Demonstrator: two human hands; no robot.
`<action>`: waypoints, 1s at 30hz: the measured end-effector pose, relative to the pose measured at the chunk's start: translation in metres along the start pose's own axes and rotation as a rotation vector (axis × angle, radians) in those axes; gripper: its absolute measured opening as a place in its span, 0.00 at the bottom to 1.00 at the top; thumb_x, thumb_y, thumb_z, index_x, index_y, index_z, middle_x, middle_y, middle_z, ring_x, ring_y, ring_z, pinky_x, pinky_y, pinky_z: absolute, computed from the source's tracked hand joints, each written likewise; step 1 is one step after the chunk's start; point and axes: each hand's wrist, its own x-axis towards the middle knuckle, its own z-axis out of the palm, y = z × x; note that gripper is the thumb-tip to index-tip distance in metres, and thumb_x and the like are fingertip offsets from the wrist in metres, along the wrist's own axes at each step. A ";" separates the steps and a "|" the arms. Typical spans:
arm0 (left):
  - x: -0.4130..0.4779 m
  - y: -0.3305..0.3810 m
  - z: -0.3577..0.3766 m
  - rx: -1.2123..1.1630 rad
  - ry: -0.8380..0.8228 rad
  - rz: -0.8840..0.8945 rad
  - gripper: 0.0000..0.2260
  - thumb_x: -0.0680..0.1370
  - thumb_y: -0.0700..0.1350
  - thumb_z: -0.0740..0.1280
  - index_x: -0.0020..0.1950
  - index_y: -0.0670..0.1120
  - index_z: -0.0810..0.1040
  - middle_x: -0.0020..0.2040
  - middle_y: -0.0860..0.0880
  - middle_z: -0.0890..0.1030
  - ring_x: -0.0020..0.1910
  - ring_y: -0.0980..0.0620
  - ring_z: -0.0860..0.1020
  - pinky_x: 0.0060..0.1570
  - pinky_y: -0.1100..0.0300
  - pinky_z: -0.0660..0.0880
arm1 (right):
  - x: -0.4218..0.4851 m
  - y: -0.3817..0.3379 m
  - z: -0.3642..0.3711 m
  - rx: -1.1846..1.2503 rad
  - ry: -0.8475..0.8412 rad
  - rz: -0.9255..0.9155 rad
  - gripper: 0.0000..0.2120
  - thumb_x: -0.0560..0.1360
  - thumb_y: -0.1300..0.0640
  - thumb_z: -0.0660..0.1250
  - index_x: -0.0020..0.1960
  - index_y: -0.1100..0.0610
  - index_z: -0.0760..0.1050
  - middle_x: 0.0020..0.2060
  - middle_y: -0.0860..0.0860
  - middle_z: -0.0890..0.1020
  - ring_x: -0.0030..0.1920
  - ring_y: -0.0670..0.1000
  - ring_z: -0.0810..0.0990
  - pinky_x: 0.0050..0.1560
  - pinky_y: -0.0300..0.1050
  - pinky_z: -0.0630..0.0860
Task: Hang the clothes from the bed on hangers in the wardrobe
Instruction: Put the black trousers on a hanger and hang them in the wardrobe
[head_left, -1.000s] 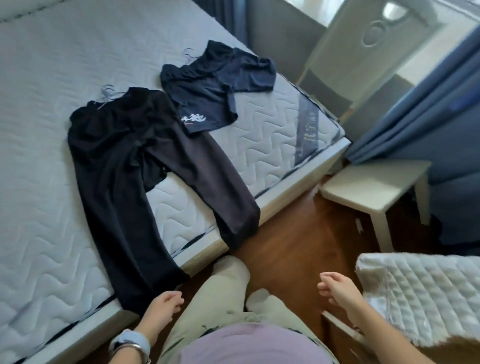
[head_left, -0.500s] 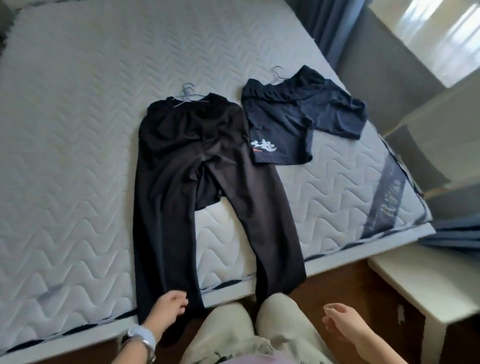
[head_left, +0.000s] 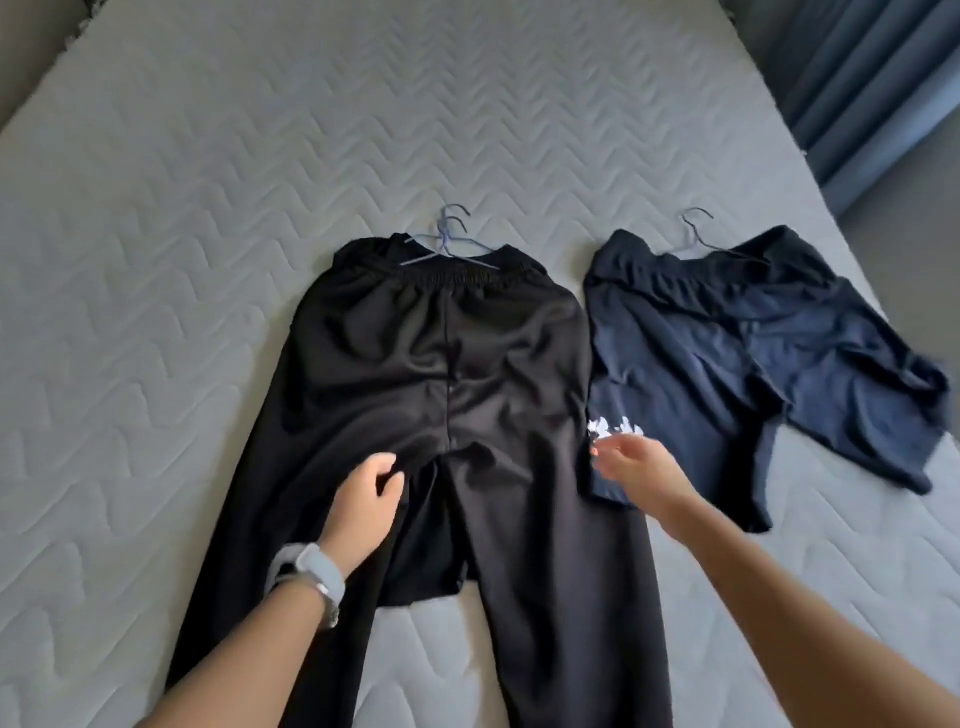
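Grey quilted mattress (head_left: 208, 260) fills frame. Long black slippery trousers (head_left: 441, 389) at centre, navy cotton shorts (head_left: 727, 364) to their right, thin wire hangers (head_left: 449, 244) at both waistbands. Left hand (head_left: 363, 499) loosely curled on crotch; right hand (head_left: 634, 467) spread, empty. Light, limp; best grabbed at waistband.

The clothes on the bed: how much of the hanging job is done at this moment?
Done: nothing hangs yet, but hanger hooks show at the waistband of the black trousers, and another hanger at the navy shorts.
In hand: left hand rests on the trousers, right hand reaches over their edge; neither grips.
Left: carry both garments to the wardrobe, which is not in view.
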 end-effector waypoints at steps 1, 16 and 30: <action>0.033 0.009 0.006 0.026 0.026 0.058 0.17 0.79 0.43 0.60 0.67 0.41 0.70 0.66 0.44 0.73 0.67 0.47 0.70 0.67 0.58 0.64 | 0.031 -0.018 0.005 -0.027 0.038 -0.040 0.09 0.72 0.62 0.60 0.43 0.67 0.75 0.38 0.61 0.80 0.44 0.58 0.79 0.45 0.47 0.73; 0.203 -0.038 0.077 0.677 0.212 0.284 0.27 0.78 0.58 0.41 0.70 0.48 0.65 0.71 0.46 0.69 0.71 0.49 0.60 0.67 0.48 0.56 | 0.318 -0.176 0.083 -0.362 0.157 -0.421 0.18 0.78 0.62 0.55 0.67 0.60 0.69 0.65 0.59 0.74 0.66 0.58 0.70 0.65 0.45 0.64; 0.197 -0.036 0.075 0.620 0.186 0.341 0.24 0.73 0.55 0.54 0.69 0.51 0.66 0.70 0.48 0.71 0.71 0.50 0.60 0.67 0.48 0.55 | 0.243 -0.205 0.051 -0.385 0.106 -0.525 0.11 0.75 0.51 0.65 0.52 0.56 0.80 0.42 0.51 0.77 0.42 0.48 0.72 0.37 0.35 0.62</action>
